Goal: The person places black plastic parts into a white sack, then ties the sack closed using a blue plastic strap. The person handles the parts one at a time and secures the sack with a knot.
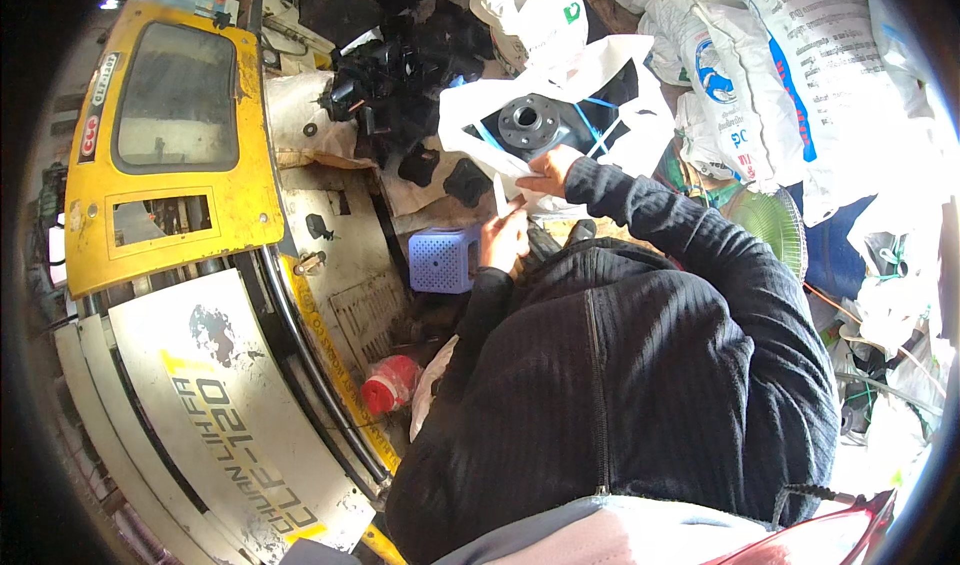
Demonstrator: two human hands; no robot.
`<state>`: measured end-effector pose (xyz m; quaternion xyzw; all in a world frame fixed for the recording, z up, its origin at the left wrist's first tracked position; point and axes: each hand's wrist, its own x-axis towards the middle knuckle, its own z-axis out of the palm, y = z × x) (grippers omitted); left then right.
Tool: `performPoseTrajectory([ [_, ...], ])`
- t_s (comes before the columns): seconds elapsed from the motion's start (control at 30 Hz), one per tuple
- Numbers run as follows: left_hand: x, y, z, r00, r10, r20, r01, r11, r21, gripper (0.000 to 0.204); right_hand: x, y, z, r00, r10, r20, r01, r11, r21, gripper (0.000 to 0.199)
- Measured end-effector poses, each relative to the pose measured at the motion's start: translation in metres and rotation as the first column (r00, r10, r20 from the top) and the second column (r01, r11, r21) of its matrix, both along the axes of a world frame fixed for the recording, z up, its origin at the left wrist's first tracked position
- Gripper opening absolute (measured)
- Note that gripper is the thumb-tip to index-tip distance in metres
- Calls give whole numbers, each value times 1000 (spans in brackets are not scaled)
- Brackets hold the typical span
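Note:
A white woven sack lies open in front of me with a round grey metal flange and blue cord inside. My right hand grips the sack's near edge just below the flange. My left hand holds a lower fold of the same white sack, a little nearer my body. Both arms wear dark ribbed sleeves.
A heap of black parts lies left of the sack. A small pale blue plastic basket sits by my left hand. A yellow machine door fills the left. Printed white sacks are piled right. A red cap lies below.

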<state>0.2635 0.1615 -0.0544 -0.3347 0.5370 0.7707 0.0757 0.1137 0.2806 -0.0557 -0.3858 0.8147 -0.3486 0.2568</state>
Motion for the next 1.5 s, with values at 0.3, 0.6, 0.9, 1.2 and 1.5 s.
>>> performPoseTrajectory([
  [0.3,-24,9,-31,944,303,132,-323,761,563,15,-8,13,-56,878,-302,372,309,950,42,41],
  [0.6,-21,-8,-16,906,-422,26,208,392,-896,20,-5,12,-30,960,-7,280,-13,998,68,29],
  [0.9,31,-50,73,827,-530,186,427,378,-822,15,-46,41,3,897,418,-141,-403,907,125,30],
  [1.2,211,-269,233,924,358,134,-19,393,-919,15,-53,77,-4,965,223,-136,-205,970,132,19],
  [1.5,12,-65,26,977,-215,-6,155,721,-676,11,-51,73,-11,954,226,-195,-219,974,55,17],
])
